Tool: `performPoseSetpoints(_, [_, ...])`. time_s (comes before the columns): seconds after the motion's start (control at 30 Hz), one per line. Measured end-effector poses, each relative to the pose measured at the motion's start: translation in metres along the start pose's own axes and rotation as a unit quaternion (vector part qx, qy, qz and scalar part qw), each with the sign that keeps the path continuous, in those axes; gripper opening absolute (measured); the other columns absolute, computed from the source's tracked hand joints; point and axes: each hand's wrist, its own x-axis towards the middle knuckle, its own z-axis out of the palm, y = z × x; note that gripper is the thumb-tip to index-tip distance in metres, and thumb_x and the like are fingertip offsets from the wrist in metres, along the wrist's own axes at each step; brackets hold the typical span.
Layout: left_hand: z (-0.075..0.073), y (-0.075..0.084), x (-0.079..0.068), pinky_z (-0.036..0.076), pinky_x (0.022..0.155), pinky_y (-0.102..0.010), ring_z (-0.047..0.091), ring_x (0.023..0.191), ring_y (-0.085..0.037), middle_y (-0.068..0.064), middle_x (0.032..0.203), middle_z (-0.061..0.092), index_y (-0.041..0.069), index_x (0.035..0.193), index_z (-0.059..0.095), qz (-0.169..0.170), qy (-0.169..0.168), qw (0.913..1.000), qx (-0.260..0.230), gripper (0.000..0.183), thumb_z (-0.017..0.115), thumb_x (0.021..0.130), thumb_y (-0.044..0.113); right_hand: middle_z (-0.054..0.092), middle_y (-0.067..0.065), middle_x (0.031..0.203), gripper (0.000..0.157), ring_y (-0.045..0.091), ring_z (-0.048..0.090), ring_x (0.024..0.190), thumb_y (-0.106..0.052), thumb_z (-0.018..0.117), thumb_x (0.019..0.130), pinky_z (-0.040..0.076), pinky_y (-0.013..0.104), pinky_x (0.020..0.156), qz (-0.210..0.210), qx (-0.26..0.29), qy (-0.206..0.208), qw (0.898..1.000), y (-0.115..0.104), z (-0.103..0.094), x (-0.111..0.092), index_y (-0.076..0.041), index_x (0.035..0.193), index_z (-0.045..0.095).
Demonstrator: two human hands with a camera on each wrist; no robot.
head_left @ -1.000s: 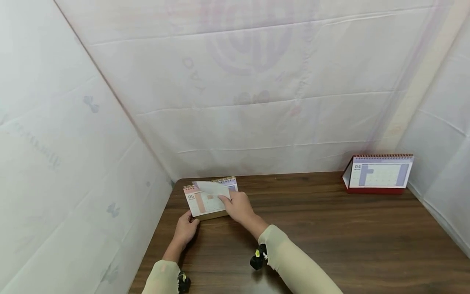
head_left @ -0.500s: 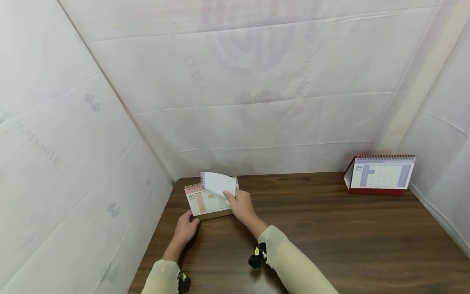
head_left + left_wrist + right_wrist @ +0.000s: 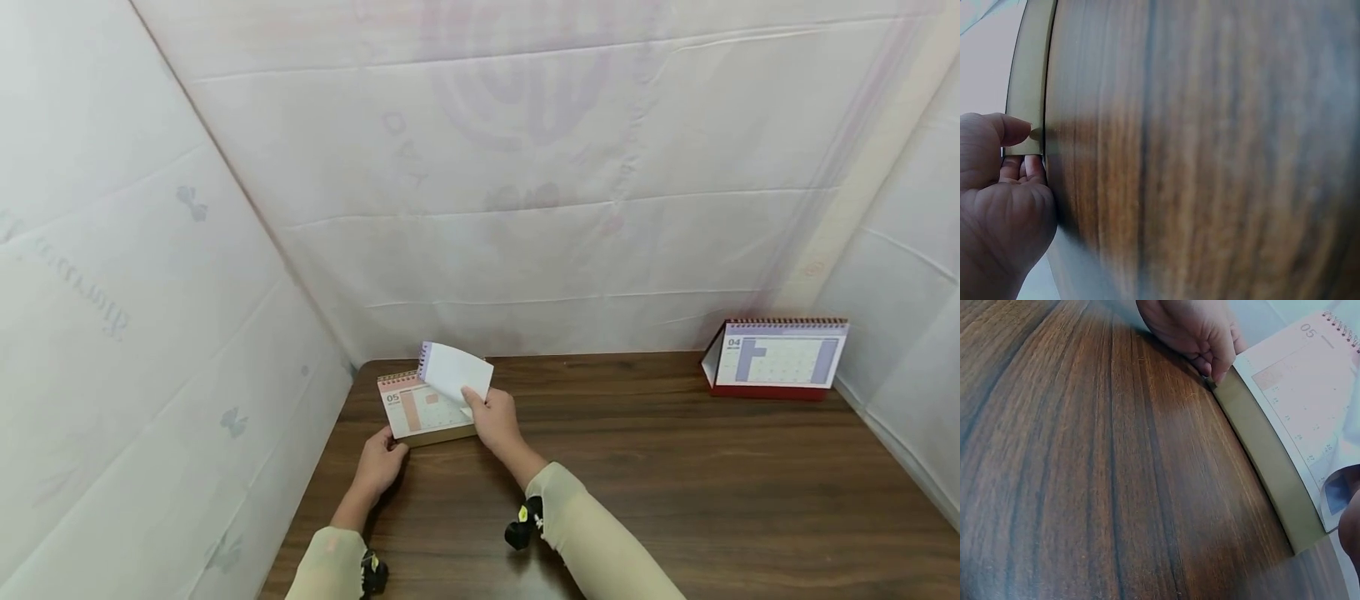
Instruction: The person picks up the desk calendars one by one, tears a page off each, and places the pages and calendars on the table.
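A desk calendar [image 3: 420, 412] with a pink "05" page and a gold base [image 3: 1260, 450] stands at the table's far left. My left hand [image 3: 379, 462] holds its lower left corner, thumb on the front of the base [image 3: 1025, 81] and fingers at its end. My right hand [image 3: 495, 419] pinches a curled white sheet [image 3: 456, 371] by its lower right part. The sheet's purple edge with a row of holes is free of the binding on the left and tilts up above the calendar. Whether its far end is still attached is hidden.
Another desk calendar [image 3: 783, 354], red-based with a purple "04" page, stands at the far right of the brown wooden table [image 3: 675, 467]. White cloth walls [image 3: 525, 250] rise behind and at both sides.
My right hand has drawn the sheet up and slightly right. Its holed edge has come away from the binding, showing more of the "05" page. My left hand has stayed at the corner.
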Motion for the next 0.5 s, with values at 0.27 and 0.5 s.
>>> performPoseSetpoints(0.27, [0.0, 0.0012, -0.0009, 0.049, 0.1, -0.04, 0.06, 0.119, -0.028, -0.024, 0.154, 0.06, 0.001, 0.151, 0.056, -0.005, -0.003, 1.0, 0.002, 0.052, 0.054, 0.099, 0.004, 0.082, 0.017, 0.095, 0.041, 0.012, 0.059, 0.074, -0.038, 0.07, 0.103, 0.05, 0.027, 0.068, 0.017, 0.032, 0.014, 0.999, 0.0016, 0.0001, -0.0012, 0.001, 0.099, 0.082])
performPoseSetpoints(0.5, [0.0016, 0.0013, -0.0001, 0.05, 0.102, -0.042, 0.061, 0.12, -0.029, -0.025, 0.152, 0.061, 0.0, 0.151, 0.057, -0.008, 0.003, 1.0, 0.004, 0.052, 0.055, 0.099, 0.004, 0.082, 0.014, 0.096, 0.042, 0.01, 0.06, 0.077, -0.04, 0.068, 0.104, 0.052, 0.027, 0.07, 0.006, -0.004, 0.007, 1.0, 0.0036, 0.0002, -0.0012, 0.0, 0.099, 0.081])
